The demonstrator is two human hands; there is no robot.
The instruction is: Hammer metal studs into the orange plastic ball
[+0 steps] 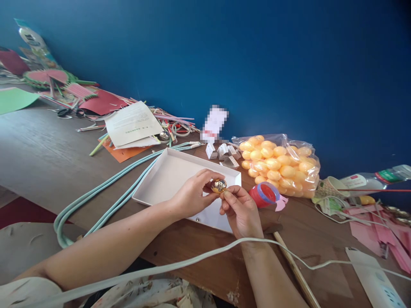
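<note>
My left hand (195, 192) grips a shiny gold ball (218, 185) between thumb and fingers, above a shallow white box lid (167, 175). My right hand (239, 207) is closed in a pinch at the ball's lower right edge. What lies between those fingertips is too small to make out. A tiny silver ball (197, 220) rests in the lid near its front edge. Just right of my right hand lies a roll of red tape (263, 195) with a lilac inner ring.
A clear bag of orange balls (279, 162) stands behind the tape. Light-blue cords (112, 182) loop left of the lid. A white cable (180, 262) crosses in front of my forearms. Papers (133, 125), scissors (69, 112), a power strip (374, 278) and a wooden stick (295, 269) lie around.
</note>
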